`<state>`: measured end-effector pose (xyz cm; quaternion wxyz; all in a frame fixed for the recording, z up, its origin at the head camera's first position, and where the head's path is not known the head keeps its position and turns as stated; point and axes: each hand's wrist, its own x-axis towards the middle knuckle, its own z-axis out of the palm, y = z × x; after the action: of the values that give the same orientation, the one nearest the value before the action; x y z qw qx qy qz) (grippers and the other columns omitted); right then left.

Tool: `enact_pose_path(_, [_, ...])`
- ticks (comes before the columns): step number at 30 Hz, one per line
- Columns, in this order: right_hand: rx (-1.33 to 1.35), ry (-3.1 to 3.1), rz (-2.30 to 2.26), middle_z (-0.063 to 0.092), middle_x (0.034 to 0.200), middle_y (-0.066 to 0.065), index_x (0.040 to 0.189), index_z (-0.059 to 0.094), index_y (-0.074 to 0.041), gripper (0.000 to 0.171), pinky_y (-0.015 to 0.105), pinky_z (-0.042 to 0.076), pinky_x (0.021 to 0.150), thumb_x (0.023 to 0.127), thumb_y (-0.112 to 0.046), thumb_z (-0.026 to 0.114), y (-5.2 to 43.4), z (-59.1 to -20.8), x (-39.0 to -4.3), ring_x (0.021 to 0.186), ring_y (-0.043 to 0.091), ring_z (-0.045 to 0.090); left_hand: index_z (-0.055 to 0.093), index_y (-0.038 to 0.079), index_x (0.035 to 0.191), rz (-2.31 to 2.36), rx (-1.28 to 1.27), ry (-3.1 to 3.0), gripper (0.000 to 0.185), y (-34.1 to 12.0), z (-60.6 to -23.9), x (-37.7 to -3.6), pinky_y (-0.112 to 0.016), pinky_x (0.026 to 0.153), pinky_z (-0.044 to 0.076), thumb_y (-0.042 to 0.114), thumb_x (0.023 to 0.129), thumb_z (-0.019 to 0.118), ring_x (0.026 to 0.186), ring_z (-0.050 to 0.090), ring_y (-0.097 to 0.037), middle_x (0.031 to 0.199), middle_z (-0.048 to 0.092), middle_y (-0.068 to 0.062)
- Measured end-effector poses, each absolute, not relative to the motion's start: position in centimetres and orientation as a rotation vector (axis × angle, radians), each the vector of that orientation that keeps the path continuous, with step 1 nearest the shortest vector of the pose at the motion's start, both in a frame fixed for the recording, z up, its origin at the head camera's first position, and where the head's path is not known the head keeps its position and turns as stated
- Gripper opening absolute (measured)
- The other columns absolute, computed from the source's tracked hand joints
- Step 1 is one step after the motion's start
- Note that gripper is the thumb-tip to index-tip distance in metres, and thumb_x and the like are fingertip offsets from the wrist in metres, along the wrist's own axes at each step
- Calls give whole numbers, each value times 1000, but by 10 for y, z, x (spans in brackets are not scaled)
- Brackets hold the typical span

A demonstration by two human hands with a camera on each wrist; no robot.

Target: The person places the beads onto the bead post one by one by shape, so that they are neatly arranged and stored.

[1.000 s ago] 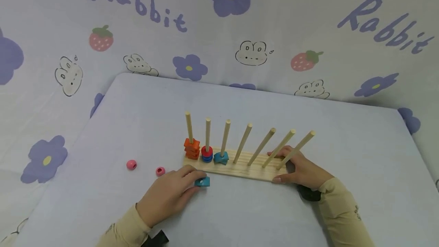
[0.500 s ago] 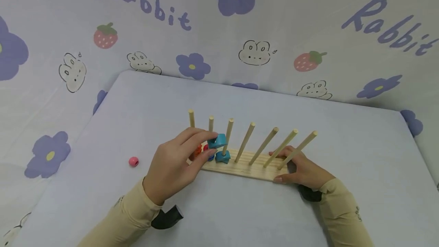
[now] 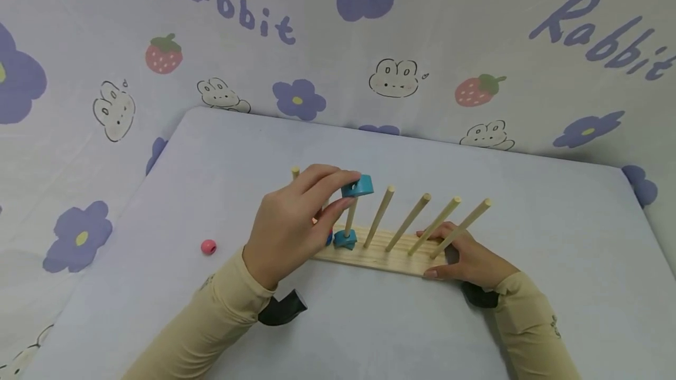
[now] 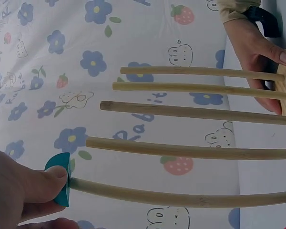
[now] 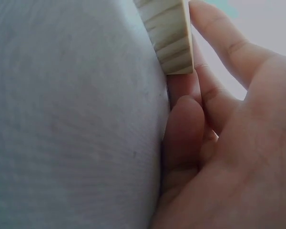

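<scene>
Left hand: the left hand (image 3: 287, 224) sits just left of the frame's centre in the head view, thumb and fingers pinching a teal block (image 3: 357, 186).
Teal block: at the top end of the third peg (image 3: 350, 219) from the left, right at the fingertips of the left hand; in the left wrist view the peg tip meets the block (image 4: 60, 179) at the lower left of the frame, under the thumb.
Right hand: the right hand (image 3: 467, 257) lies right of centre, gripping the right end of the wooden board (image 3: 377, 257), fingers along its far edge among the last pegs and thumb along its near edge; the right wrist view shows fingers pressed to the board's corner (image 5: 169, 36) at the top of the frame.
Other pieces: a second teal block (image 3: 345, 240) rests at the foot of the same peg, just below the held one; the stacks further left are mostly hidden behind the left hand.
Pink bead: a pink bead (image 3: 208, 247) lies on the table (image 3: 554, 263), left of the left hand and well apart from the board.
</scene>
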<state>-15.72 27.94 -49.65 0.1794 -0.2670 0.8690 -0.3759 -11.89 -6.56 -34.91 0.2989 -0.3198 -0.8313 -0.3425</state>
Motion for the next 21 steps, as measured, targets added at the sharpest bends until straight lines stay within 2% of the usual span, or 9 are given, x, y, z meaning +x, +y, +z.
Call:
enact_pose_path(8, [-740,2456,-1064,48,133,2,121,54,-28,55,59,20,104,74,-36,81,280,-495,-157,127,27,34,67,7,116,-830,-847,-2204,26,-57,-345,-122,-19,52,48,12,91,65,68,63,-10,107,64,-6])
enact_pose_path(12, [-733,2456,-1068,48,132,2,123,55,-28,57,59,19,104,73,-37,82,280,-495,-157,127,28,34,68,7,116,-794,-835,-2234,25,-55,-345,-121,-19,51,47,13,93,63,67,63,-9,108,64,-7])
enact_pose_path(15, [-739,2453,-1075,48,131,2,123,54,-28,57,59,19,104,73,-36,82,280,-496,-158,126,28,35,68,10,115,-758,-818,-2266,23,-54,-348,-120,-18,45,40,11,93,62,58,57,-8,108,64,-6])
enact_pose_path(18, [-746,2449,-1081,48,132,2,123,55,-27,57,58,19,104,74,-35,82,280,-496,-158,126,27,35,68,14,114,-710,-810,-2302,28,-53,-353,-118,-18,40,31,2,90,60,45,42,-7,108,64,-6])
enact_pose_path(21, [-742,2447,-1084,48,132,3,122,55,-27,57,58,19,104,73,-35,82,280,-495,-158,126,27,35,68,16,114,-673,-828,-2332,38,-53,-358,-116,-17,39,25,-5,84,60,40,27,-6,110,63,-6])
